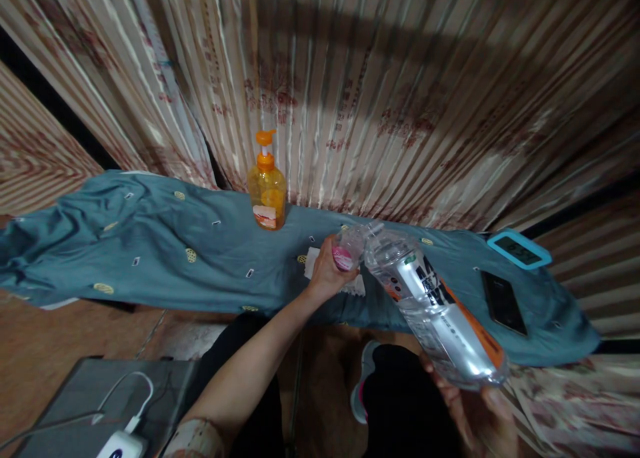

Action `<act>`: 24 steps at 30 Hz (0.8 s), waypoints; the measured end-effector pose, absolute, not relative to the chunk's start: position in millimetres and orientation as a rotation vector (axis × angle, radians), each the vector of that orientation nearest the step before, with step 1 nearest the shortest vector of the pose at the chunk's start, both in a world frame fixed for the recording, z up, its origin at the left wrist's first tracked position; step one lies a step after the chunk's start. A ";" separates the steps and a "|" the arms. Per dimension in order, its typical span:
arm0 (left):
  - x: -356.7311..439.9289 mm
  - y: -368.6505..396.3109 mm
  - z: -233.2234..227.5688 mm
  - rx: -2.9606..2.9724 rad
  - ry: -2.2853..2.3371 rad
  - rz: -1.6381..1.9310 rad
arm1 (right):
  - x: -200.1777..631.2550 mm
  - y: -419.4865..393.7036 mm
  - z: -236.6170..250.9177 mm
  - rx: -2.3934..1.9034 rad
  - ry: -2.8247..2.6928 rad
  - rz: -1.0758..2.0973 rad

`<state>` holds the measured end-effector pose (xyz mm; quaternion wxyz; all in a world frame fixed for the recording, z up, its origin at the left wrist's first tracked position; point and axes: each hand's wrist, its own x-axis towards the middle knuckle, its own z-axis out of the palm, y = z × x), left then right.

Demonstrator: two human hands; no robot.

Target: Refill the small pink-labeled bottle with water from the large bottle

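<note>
Left grip (327, 271) is wrapped around a small clear cup (347, 248) with a pink base, held over the bench draped in teal cloth (165, 245). Right grip (467, 398) clasps the base of a large clear water bottle (433, 301) (tilted, its neck meeting the cup's rim). Beyond the left grip stands an orange pump bottle (267, 195).

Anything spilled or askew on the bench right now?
No spill shows. The large bottle in the right hand is tipped, neck at the small cup held by the left hand. The blue cloth is rumpled at its left end.
</note>
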<state>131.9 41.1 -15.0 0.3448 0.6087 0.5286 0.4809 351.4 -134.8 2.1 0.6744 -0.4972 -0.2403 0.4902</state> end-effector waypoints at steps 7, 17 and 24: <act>132.5 40.7 -15.6 1.564 1.355 1.259 | 354.2 -136.0 1.3 -1.118 -0.537 1.088; 132.0 39.3 -14.2 1.570 1.358 1.250 | 348.1 -133.5 5.5 -1.123 -0.549 1.075; 132.1 38.3 -12.6 1.563 1.326 1.242 | 349.3 -134.4 3.1 -1.115 -0.572 1.076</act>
